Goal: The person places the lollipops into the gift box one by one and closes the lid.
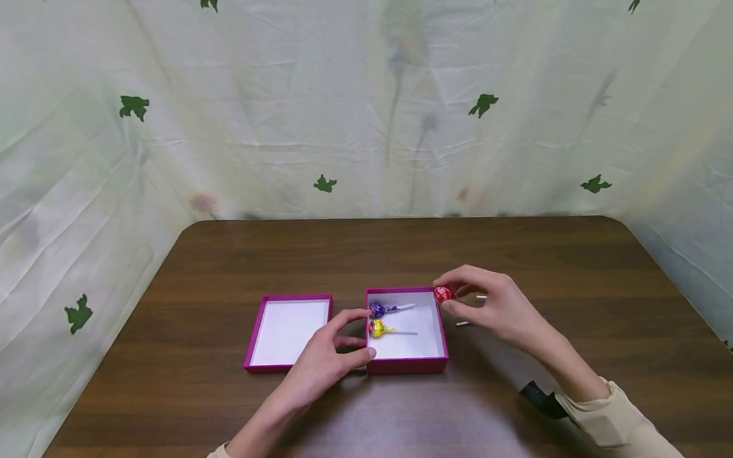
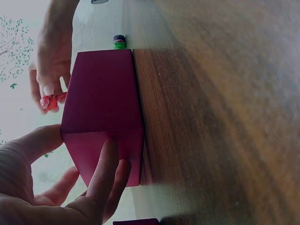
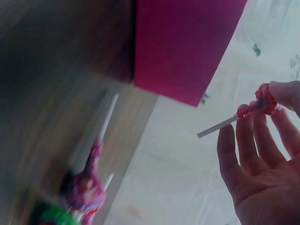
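Note:
My right hand [image 1: 496, 307] pinches a red-wrapped lollipop [image 1: 443, 294] between thumb and fingers at the right rim of a magenta box [image 1: 408, 366]. Its white stick [image 3: 218, 126] points away from the fingertips in the right wrist view. Inside the white-lined box lie a purple lollipop [image 1: 377, 310] and a yellow lollipop [image 1: 377, 328], side by side, sticks toward the right. Against the box's left wall rests my left hand [image 1: 325, 362], its fingertips touching the wall and upper edge; in the left wrist view two fingers [image 2: 101, 180] press the outer face.
A matching lid [image 1: 289, 368] lies left of the box, white inside up. Right of the box, partly hidden by my right hand, more lollipops lie on the brown table [image 1: 184, 397], including a pink one [image 3: 87, 192] and a green one [image 3: 54, 214]. Patterned curtains surround the table.

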Available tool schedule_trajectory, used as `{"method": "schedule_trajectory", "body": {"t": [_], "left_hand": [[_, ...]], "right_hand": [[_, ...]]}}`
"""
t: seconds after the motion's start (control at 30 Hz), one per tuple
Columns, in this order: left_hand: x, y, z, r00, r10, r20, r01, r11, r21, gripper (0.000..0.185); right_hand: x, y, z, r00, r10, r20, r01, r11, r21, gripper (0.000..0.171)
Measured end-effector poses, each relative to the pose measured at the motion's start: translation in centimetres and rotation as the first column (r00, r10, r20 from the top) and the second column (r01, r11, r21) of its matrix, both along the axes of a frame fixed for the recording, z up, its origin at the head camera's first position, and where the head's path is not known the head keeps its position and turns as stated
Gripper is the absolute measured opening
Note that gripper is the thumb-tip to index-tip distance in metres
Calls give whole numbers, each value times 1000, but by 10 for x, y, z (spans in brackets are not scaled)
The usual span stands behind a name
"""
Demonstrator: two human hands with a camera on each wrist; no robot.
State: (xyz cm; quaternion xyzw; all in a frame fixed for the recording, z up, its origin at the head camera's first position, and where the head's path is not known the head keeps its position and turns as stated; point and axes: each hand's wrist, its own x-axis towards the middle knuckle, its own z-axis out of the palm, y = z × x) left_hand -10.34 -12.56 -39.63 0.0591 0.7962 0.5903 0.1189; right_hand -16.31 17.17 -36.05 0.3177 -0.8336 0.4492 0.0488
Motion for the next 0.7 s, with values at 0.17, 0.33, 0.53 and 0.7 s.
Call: {"method": "schedule_trajectory", "body": {"t": [0.17, 0.33, 0.53, 0.7], "left_hand": [[-1, 0, 0, 1000, -3, -2, 3, 1000, -5, 54], [-1, 0, 0, 1000, -4, -1, 4, 1000, -8, 54], [-1, 1, -1, 1000, -11, -1, 11, 1000, -6, 53], [-1, 1, 0, 1000, -12, -6, 12, 1000, 2, 53]], "right_hand": [[5, -14, 2, 999, -18, 33, 17, 1000, 5, 34], [8, -26, 2, 998, 20, 57, -19, 1000, -20, 28], [11, -40, 0, 995, 73, 66, -73, 997, -8, 22], [10, -52, -3, 987, 132, 88, -136, 990, 36, 21]]}}
